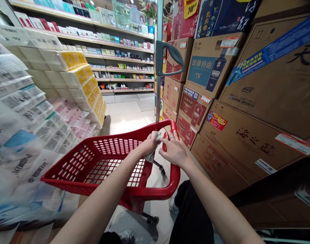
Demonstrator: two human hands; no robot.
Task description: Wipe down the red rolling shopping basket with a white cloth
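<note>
A red plastic shopping cart (81, 162) with a perforated basket stands in front of me, and nothing lies in the part of the basket I can see. My left hand (149, 145) is closed on a pale, crumpled cloth (150, 156) near the basket's handle end. On the cart's red handle (174, 173) rests my right hand (174, 149), its fingers bent over the far corner of the bar. A ring shows on one finger. The two hands nearly meet at the fingertips.
A grey upright post with a loop grip (171, 59) rises behind the cart. Stacked cartons (236, 135) line the right side. Wrapped tissue packs (65, 74) are piled on the left. Stocked shelves (124, 49) stand at the back, beyond the tiled floor (124, 113).
</note>
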